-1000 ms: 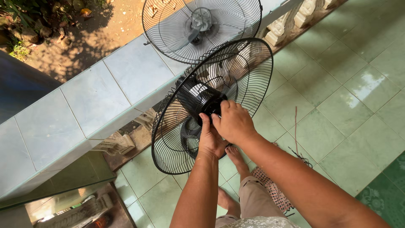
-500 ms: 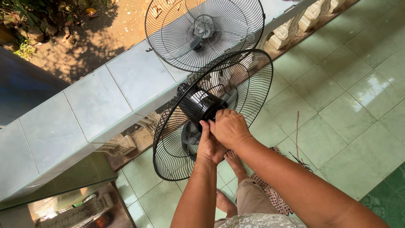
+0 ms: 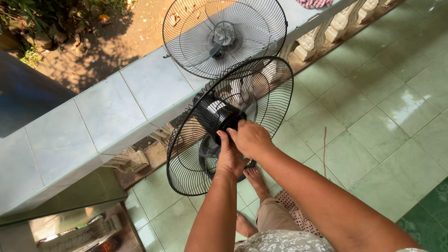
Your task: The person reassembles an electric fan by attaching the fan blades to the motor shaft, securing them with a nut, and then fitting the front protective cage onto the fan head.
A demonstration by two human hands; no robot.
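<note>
- Two bare feet point(image 3: 254, 179) were seen on the green tiled floor point(image 3: 387, 140), with a woven mat point(image 3: 298, 212) just beside them.
- A thin cord point(image 3: 325, 149) was laid on the floor to the right of the arms.
- The left hand point(image 3: 229, 156) was raised to the middle of the black guard point(image 3: 275, 93); its grip was closed about the hub point(image 3: 232, 122), thumb and fingertips pressed to the hub's near edge.
- The right hand point(image 3: 250, 138) was set just beside the left, touching it; its grip was curled shut over the same hub from the right side.
- The guard was held tilted, its lower rim near the feet and its upper rim close to the ledge point(image 3: 93, 121).
- The black motor point(image 3: 212, 112) was seen behind the guard's wires, joined to the hub.
- The pale tiled ledge ran across the view behind the guard, with white balusters point(image 3: 310, 39) beneath it at the upper right.
- A second guard point(image 3: 186, 37), round and of wire, was laid on the ledge just beyond the black one, the two overlapping in the view.
- Bare earth point(image 3: 107, 37) and plants were seen farthest off, beyond the ledge.
</note>
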